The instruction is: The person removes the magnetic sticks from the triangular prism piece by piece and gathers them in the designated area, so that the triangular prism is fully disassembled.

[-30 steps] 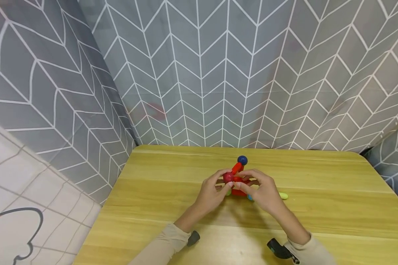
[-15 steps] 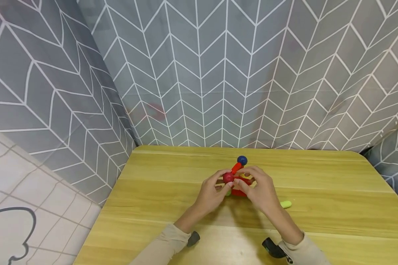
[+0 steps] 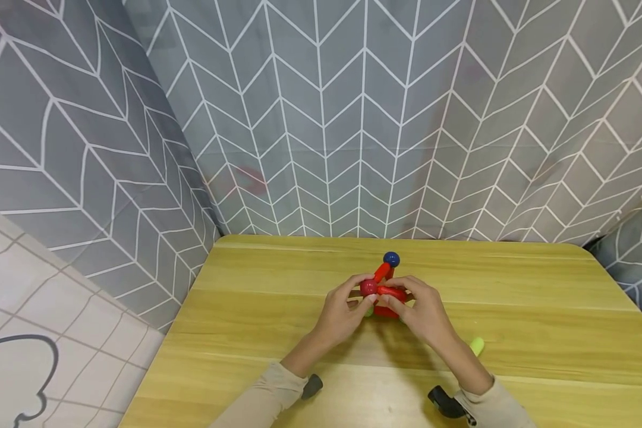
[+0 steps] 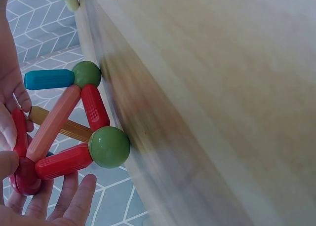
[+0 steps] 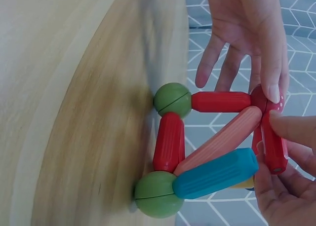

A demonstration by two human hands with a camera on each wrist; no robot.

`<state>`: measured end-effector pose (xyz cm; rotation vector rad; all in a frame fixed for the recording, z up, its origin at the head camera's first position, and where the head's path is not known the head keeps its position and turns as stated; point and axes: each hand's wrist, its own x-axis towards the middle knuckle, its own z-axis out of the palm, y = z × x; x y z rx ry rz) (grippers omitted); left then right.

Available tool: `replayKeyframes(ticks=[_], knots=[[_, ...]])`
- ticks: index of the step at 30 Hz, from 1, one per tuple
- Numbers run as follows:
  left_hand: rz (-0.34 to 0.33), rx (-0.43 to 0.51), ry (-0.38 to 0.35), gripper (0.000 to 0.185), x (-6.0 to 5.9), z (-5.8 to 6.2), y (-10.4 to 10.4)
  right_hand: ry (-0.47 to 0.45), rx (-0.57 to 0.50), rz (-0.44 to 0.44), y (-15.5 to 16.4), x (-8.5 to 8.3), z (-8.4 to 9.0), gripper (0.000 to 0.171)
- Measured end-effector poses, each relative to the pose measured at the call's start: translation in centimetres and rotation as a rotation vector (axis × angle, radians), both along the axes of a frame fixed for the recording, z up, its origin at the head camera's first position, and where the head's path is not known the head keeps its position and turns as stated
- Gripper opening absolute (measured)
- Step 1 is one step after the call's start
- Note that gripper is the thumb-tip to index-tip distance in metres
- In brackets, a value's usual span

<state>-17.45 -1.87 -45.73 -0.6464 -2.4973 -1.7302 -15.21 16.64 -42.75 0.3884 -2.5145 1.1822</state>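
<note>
The toy frame (image 3: 383, 291), built of short rods and balls, sits near the middle of the wooden table (image 3: 513, 297), toward the far edge. From the head camera, both hands close in on it: the left hand (image 3: 342, 312) has thumb and fingertips around the dark red ball (image 3: 368, 286) at the top, and the right hand (image 3: 425, 315) pinches a red rod (image 3: 392, 291) that meets that ball. Another red rod rises behind to a blue ball (image 3: 391, 259). A loose light green piece (image 3: 477, 345) lies on the table just beside the right wrist.

From the left wrist camera, two green balls (image 4: 108, 147) rest against the table (image 4: 222, 88), joined by a red rod (image 4: 95, 106). A blue rod (image 4: 48, 79) sticks out from the farther ball. The left hand (image 4: 44, 201) cups the frame's top with fingers loosely spread below it.

From the right wrist camera, the right hand's (image 5: 279, 186) thumb and finger grip the red rod (image 5: 273, 142) by the dark red ball (image 5: 260, 98), while the left hand's (image 5: 247, 33) fingertip presses that ball.

The joints look as if they only cling together, so a sideways tug on the pinched rod could pop the top ball loose and let the frame fold. The right forearm could also nudge the green piece toward the table edge.
</note>
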Motion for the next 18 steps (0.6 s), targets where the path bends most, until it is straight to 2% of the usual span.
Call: replayKeyframes(ticks=[8, 18], knots=[[-0.005, 0.003, 0.011, 0.038, -0.04, 0.17, -0.05, -0.033, 0.006, 0.043, -0.28, -0.44, 0.02, 0.026], [-0.015, 0.022, 0.007, 0.038, -0.09, 0.28, -0.09, -0.022, 0.030, 0.037, -0.47, -0.63, -0.02, 0.026]])
